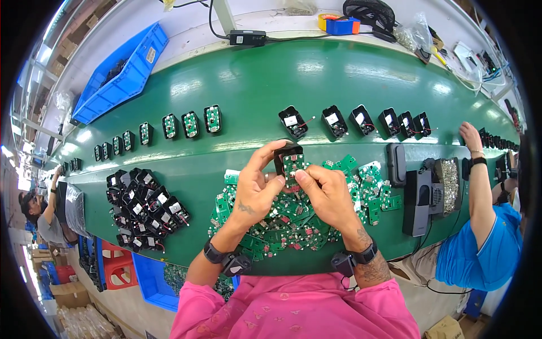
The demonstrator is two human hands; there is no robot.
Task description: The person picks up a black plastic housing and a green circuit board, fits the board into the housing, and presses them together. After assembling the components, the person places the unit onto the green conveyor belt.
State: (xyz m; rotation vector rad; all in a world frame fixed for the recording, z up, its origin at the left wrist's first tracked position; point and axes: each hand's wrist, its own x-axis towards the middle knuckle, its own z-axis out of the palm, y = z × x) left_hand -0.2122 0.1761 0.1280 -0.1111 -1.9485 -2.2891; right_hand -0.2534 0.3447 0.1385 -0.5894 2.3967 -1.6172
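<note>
In front of my chest, my left hand grips a small black plastic case from its left side. A green circuit board sits at the case's open face, partly hidden by my fingers. The thumb and fingers of my right hand pinch the board's lower right part; whether it is fully seated in the case I cannot tell. Below both hands spreads a heap of loose green circuit boards. To the left lies a pile of black cases, several with white blocks inside.
Cases with boards line the green table at left; cases showing white blocks line it at right. A blue crate stands far left. A grey device is at right, near a co-worker's arm.
</note>
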